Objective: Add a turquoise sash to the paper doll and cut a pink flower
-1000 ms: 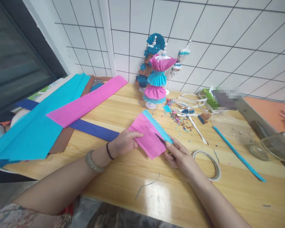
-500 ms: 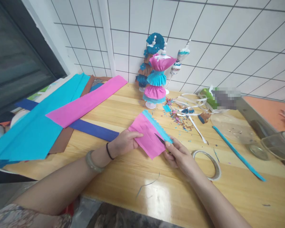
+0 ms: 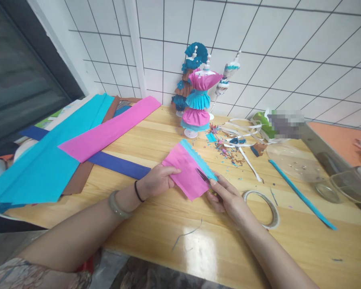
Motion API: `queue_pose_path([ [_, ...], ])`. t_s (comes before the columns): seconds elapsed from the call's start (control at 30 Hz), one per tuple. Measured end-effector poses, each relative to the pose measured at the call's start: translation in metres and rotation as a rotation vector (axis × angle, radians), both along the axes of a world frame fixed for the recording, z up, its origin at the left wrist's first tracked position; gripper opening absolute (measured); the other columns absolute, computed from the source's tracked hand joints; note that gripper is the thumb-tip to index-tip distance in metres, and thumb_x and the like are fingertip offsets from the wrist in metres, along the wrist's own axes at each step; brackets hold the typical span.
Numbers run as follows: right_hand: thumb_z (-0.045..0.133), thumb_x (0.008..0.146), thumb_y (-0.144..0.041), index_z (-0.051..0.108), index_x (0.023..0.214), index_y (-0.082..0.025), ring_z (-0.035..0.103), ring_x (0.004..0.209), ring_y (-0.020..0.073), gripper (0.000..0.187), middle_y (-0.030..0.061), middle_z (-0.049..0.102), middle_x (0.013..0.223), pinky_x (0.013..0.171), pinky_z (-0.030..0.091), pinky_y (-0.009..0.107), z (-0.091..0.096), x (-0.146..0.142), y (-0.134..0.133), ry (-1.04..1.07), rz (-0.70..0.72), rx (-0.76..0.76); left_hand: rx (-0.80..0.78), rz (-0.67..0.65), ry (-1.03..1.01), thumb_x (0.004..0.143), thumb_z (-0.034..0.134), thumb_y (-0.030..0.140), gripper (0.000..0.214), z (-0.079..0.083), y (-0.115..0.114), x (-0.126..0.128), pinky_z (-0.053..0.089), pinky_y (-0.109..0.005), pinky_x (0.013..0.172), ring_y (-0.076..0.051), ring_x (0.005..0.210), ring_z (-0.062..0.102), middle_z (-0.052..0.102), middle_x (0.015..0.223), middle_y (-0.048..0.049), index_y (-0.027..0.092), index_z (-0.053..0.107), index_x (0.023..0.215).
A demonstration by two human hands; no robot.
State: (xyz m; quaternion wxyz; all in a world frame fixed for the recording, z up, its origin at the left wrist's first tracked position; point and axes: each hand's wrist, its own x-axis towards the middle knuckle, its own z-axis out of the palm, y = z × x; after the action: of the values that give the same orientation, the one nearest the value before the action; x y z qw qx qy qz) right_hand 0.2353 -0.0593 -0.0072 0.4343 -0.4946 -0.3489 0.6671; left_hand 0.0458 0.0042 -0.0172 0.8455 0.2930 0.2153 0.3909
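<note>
A pink sheet of crepe paper (image 3: 185,172) lies flat between my hands, with a blue scalloped-edge strip (image 3: 198,157) along its far right side. My left hand (image 3: 164,176) pinches the pink sheet at its left edge, thumb on top. In my right hand (image 3: 224,192) is a pair of scissors (image 3: 203,176), its dark blades resting over the pink sheet near the blue strip. My right fingertips also touch the lower end of the blue strip. Most of the scissors' handle is hidden by my fingers.
Beyond the hands stand small dress forms (image 3: 198,116) in ruffled paper. Paper scraps (image 3: 228,152) and white ribbon lie to their right. A tape roll (image 3: 273,216) and a rolled blue strip (image 3: 302,194) are at right. Large blue (image 3: 45,160) and pink (image 3: 111,128) sheets cover the left.
Hardly anything differs. The sheet and the scissors have shifted very slightly; both hands keep their hold.
</note>
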Motion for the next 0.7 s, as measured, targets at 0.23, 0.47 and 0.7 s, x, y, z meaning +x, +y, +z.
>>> queue_pose_path([
  [0.23, 0.065, 0.074, -0.043, 0.045, 0.11, -0.022, 0.02, 0.038, 0.0027, 0.046, -0.0093, 0.035, 0.054, 0.034, 0.011, 0.014, -0.002, -0.0002, 0.0013, -0.004, -0.002, -0.012, 0.022, 0.007, 0.013, 0.075, 0.05, 0.004, 0.032, -0.0048, 0.0012, -0.0018, 0.041, -0.04, 0.098, -0.023, 0.104, 0.06, 0.068, 0.103, -0.0102, 0.01, 0.062, 0.103],
  [0.47, 0.066, 0.072, -0.043, 0.044, 0.113, -0.023, 0.022, 0.037, 0.0027, 0.05, -0.0093, 0.036, 0.052, 0.032, 0.012, 0.013, 0.0014, 0.0003, 0.0016, -0.006, -0.061, -0.07, 0.012, 0.031, 0.037, 0.075, 0.052, 0.006, 0.027, -0.0018, 0.0027, -0.0032, 0.043, -0.043, 0.094, -0.023, 0.098, 0.063, 0.07, 0.096, -0.0093, 0.01, 0.064, 0.099],
  [0.7, 0.064, 0.074, -0.043, 0.05, 0.112, -0.023, 0.031, 0.036, 0.004, 0.045, -0.0072, 0.041, 0.053, 0.03, 0.015, 0.012, 0.0028, 0.0008, -0.0006, -0.032, 0.002, -0.129, -0.036, 0.053, 0.053, 0.076, 0.05, 0.005, 0.027, 0.0022, 0.0046, -0.0045, 0.045, -0.043, 0.091, -0.024, 0.099, 0.062, 0.069, 0.098, -0.0107, 0.009, 0.063, 0.099],
])
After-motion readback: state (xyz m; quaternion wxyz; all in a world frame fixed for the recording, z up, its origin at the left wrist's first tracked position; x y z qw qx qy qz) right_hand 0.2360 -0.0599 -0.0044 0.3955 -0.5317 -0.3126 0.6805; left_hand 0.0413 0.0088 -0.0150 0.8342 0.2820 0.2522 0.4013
